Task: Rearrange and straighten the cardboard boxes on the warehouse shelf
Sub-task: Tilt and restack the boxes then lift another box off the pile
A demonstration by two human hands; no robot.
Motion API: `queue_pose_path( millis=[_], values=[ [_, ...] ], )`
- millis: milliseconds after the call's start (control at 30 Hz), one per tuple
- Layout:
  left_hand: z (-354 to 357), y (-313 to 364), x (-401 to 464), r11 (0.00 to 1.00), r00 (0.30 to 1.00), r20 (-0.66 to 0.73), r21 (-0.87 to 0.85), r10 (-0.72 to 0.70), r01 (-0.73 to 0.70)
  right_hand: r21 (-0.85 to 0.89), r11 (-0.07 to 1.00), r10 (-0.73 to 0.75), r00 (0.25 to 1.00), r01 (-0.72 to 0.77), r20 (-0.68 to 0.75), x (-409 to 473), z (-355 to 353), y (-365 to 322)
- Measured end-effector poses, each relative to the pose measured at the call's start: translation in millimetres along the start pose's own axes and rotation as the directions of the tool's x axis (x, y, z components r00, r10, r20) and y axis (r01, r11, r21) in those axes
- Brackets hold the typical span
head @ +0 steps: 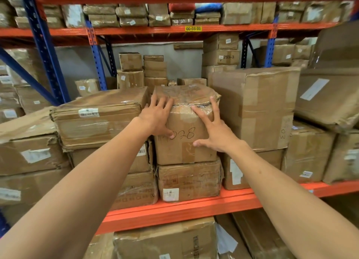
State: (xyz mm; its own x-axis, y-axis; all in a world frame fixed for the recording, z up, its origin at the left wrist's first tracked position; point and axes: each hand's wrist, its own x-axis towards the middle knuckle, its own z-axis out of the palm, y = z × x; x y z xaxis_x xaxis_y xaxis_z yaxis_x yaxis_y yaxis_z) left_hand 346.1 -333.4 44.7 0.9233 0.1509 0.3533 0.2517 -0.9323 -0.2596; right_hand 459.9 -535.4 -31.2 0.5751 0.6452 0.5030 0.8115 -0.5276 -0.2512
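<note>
A small cardboard box [184, 148] with "028" handwritten on its front sits in the middle of the shelf, on top of a flatter box [189, 181]. My left hand [158, 116] lies spread over its upper left corner, fingers on the top and thumb on the front. My right hand [215, 130] presses flat against its front and upper right edge with the fingers splayed. A wide taped box [97, 118] stands close on the left and a tall box [254, 107] on the right.
The orange shelf beam [184, 210] runs below the boxes, with more cartons [167, 241] under it. Blue uprights [44, 45] stand at the left. Stacked boxes [142, 70] fill the back, and an upper shelf [136, 32] carries several packages. A large box [330, 95] overhangs at the right.
</note>
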Motion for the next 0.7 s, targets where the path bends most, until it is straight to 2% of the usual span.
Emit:
queue_pose_path(
  millis=[100, 200, 267, 400, 500, 600, 700],
  values=[
    [-3.9, 1.8, -6.9, 1.000, 1.000, 0.024, 0.003, -0.002, 0.002, 0.037, 0.999, 0.003, 0.998, -0.006, 0.070, -10.4, -8.8, 0.9],
    [-14.0, 1.1, -8.1, 1.000, 0.998, 0.068, 0.007, 0.000, 0.000, 0.150, 0.989, 0.001, 0.996, -0.015, 0.094, -26.9, -13.5, 5.6],
    [-22.5, 1.3, -6.2, 1.000, 0.996, 0.084, 0.005, 0.014, -0.015, 0.271, 0.961, 0.035, 0.998, -0.050, 0.057, -41.8, -11.6, 9.3],
    [-33.9, 15.2, -1.7, 0.997, 0.997, 0.036, -0.053, 0.065, -0.063, 0.487, 0.863, 0.218, 0.969, -0.136, -0.116, -76.9, -7.3, 28.7],
    [-39.3, 42.6, 4.1, 0.989, 0.992, -0.036, -0.071, 0.124, -0.126, 0.550, 0.816, 0.347, 0.911, -0.177, -0.223, -99.9, -16.4, 57.1],
    [-50.1, 79.4, 19.0, 0.980, 0.982, -0.076, -0.086, 0.174, -0.181, 0.593, 0.768, 0.455, 0.858, -0.242, -0.240, -116.5, -32.2, 92.4],
    [-61.1, 121.4, 41.7, 0.966, 0.967, -0.140, -0.117, 0.214, -0.231, 0.605, 0.754, 0.486, 0.836, -0.255, -0.254, -122.2, -47.5, 129.4]
  ],
)
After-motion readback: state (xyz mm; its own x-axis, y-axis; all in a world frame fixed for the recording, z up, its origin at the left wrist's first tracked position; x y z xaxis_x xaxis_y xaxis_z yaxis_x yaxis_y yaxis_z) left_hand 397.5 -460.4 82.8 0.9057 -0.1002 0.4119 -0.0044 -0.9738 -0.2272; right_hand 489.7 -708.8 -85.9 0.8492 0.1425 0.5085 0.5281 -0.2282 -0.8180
